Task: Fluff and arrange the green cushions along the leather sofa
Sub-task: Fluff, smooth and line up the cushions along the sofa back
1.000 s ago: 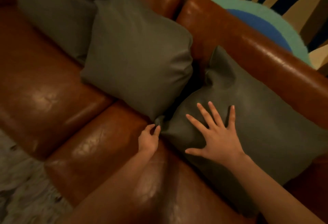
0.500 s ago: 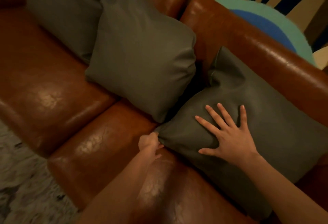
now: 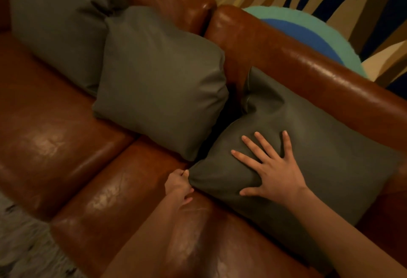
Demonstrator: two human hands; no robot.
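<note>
Three green cushions sit along the brown leather sofa (image 3: 66,145), all a dull olive with a smooth, faintly shiny cover. The nearest cushion (image 3: 319,167) lies tilted back on the seat at the right, its top edge against the backrest, with a deep crease and a pinched corner near its upper left. The middle cushion (image 3: 160,86) is plump and rounded, propped against the backrest just beside the first, their lower corners nearly touching. The far cushion (image 3: 57,24) leans in the left corner, partly tucked behind the middle one. Two bare hands work on the nearest cushion: the left hand (image 3: 178,185) has its fingers curled tight around the cushion's lower left corner, pinching the fabric into a point, while the right hand (image 3: 271,174) lies flat on the cushion's face, fingers straight and spread wide, pressing a shallow dent into the stuffing and gripping nothing. Behind the backrest one round blue-and-teal pad (image 3: 308,33) shows against a patterned wall.
</note>
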